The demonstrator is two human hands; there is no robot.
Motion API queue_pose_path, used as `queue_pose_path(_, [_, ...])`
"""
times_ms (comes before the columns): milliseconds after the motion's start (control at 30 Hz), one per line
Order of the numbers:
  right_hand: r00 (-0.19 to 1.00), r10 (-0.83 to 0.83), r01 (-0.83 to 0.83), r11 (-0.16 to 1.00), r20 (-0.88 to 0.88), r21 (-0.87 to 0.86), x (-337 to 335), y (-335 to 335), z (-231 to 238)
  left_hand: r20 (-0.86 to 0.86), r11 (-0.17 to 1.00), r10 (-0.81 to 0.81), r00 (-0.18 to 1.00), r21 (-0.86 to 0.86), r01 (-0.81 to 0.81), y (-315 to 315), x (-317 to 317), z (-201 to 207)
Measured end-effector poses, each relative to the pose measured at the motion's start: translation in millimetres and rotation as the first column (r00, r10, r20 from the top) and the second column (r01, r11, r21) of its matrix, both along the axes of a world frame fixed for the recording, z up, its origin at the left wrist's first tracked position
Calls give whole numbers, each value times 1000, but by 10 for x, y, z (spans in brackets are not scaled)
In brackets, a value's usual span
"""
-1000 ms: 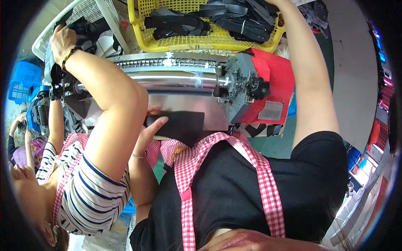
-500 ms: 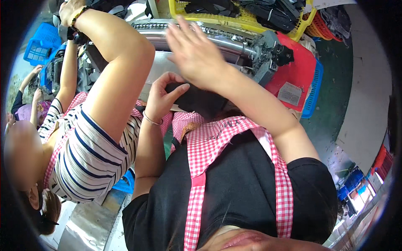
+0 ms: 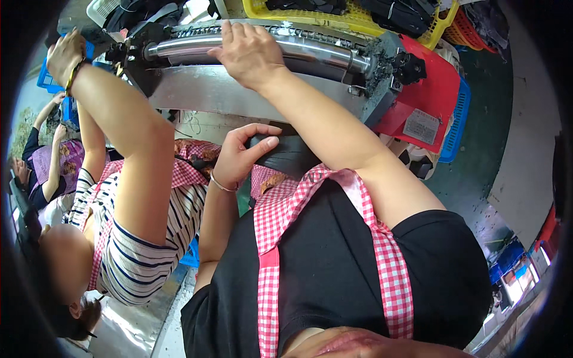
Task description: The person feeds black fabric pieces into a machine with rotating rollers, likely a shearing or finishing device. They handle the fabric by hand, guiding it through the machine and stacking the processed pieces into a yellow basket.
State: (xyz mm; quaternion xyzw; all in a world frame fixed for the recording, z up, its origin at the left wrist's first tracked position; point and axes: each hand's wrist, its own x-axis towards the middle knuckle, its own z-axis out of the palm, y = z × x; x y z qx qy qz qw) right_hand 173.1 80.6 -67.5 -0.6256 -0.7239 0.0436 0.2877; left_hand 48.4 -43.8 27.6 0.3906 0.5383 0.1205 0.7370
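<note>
A small stack of thin black sheets is held low in front of my apron by my left hand, its thumb on top and fingers curled round the far edge. My right hand reaches forward over the shiny metal roller of a machine. Its fingers are stretched out across the roller, and no piece shows in them; what lies under the palm is hidden. Below the roller runs a dark band, and nearer to me slopes a bare metal plate.
A co-worker in a striped shirt stands close at my left, arms stretched forward. Behind the machine is a yellow basket of black pieces. A red panel, black knob and blue basket are at the right.
My right hand has moved from above the plate onto the roller area, slightly left. The co-worker's arm has swung left, uncovering the machine's left end. My left hand keeps its stack.
</note>
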Motion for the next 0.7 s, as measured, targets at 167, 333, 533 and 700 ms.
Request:
queue_pose_path(167, [997,-59,54,993,49,105,316,-69,18,117,971,-204,972,-101,216,123,88,197])
queue_pose_path(333, [995,-84,82,996,55,39,552,-203,47,126,978,-210,970,32,208,66,152,240])
queue_pose_path(533, [992,-96,95,995,85,11,740,-301,51,-13,946,-290,957,151,288,48,140,189])
queue_pose_path(700, [987,-128,135,989,97,-66,839,-362,94,-31,978,-196,980,70,197,49,72,199])
